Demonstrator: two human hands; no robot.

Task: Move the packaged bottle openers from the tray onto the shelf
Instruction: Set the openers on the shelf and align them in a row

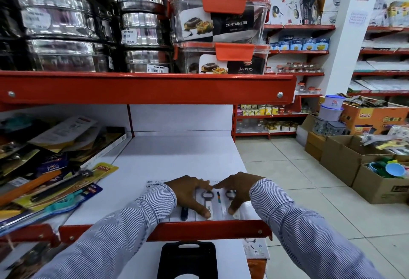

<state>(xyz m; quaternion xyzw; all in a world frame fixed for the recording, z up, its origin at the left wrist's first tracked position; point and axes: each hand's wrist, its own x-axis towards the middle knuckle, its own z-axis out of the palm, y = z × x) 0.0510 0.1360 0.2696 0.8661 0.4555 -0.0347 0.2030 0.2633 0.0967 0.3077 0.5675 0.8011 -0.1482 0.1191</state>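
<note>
Packaged bottle openers (209, 201) on white cards lie flat side by side at the front of the white shelf (177, 159). Both hands rest on them. My left hand (190, 194) covers the left cards, fingers and thumb pressing a card with a silver opener. My right hand (238, 190) lies spread over the right card (230, 197), thumb near the shelf's red front lip (210, 228). The index fingertips nearly meet above the middle card. A dark-handled opener (184, 212) shows under my left wrist. A black tray (188, 261) sits below the shelf edge.
Knife and tool packs (57, 177) are piled on the shelf's left part. Steel tins (66, 24) and orange-lidded containers (221, 20) stand on the red shelf above. Open cardboard boxes (354, 163) crowd the tiled floor at the right.
</note>
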